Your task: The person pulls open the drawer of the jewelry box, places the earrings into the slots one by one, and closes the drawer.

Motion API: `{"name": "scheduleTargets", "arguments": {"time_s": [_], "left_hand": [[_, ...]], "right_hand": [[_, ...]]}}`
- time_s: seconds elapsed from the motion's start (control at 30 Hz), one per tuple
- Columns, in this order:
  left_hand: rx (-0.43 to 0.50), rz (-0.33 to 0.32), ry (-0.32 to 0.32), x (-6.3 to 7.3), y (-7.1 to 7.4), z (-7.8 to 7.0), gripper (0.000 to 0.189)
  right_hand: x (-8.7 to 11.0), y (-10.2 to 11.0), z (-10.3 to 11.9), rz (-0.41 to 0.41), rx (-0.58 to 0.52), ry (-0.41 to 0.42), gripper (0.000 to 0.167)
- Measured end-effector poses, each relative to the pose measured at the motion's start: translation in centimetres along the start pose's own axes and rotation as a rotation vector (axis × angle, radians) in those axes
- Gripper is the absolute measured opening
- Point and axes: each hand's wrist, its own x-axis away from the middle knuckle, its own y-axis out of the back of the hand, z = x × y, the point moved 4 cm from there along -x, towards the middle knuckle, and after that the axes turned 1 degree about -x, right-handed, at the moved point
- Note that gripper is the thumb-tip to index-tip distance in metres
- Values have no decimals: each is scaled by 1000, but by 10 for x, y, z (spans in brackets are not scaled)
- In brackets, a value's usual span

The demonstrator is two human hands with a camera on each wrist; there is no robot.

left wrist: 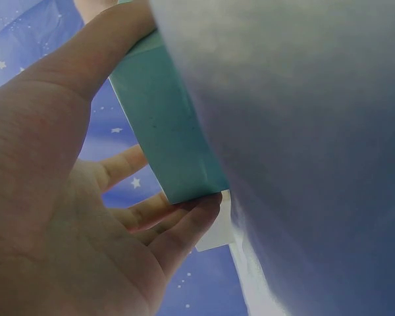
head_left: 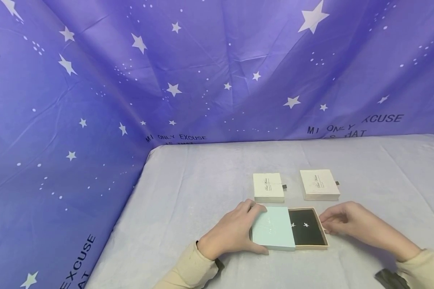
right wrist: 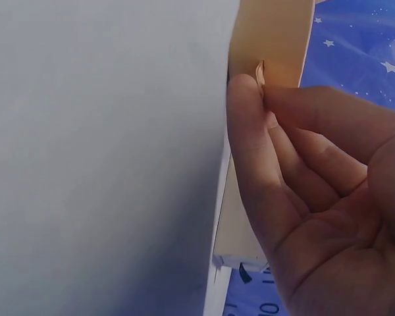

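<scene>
A mint-green sleeve [head_left: 273, 228] of a drawer-style jewelry box lies on the table, its drawer [head_left: 322, 226] slid partway out to the right. Star-shaped earrings [head_left: 306, 225] sit on the drawer's black pad, one of them close to the sleeve's edge. My left hand [head_left: 233, 230] grips the sleeve's left end, thumb along the near side and fingers at the far side. In the right wrist view, my right hand [right wrist: 316, 178] pinches a small ribbon tab [right wrist: 260, 74] on the drawer's peach front between thumb and index finger. The drawer's left part is hidden inside the sleeve.
Two cream gift boxes stand behind the mint one: a left box [head_left: 268, 188] and a right box [head_left: 319, 184], each with a dark pull tab on its right side. A pale cloth covers the table [head_left: 188, 180]. Purple star-printed curtains [head_left: 217, 68] hang behind and to the left.
</scene>
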Motion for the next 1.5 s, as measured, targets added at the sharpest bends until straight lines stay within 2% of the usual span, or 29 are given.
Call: {"name": "scheduleTargets", "arguments": {"time_s": [0.5,0.7,1.1,1.3,1.5], "left_hand": [[-13,-5,-4,0,-1,1,90],[-12,-7,-5,0,-1,1,90],[-12,-2,-7,-1,-1,1,91],[-14,-5,-5,-1,-1,0,90],[-16,-5,-7,-1,-1,0,90]], "right_hand": [[-11,-12,7,6,-4,0,12],[-19,-16,13,3,32,-7,10],[-32,-26,23,45,8,-37,9],[-38,-32,28,52,-21,-19,9],[-41,-34,30,23,46,-21,10]]}}
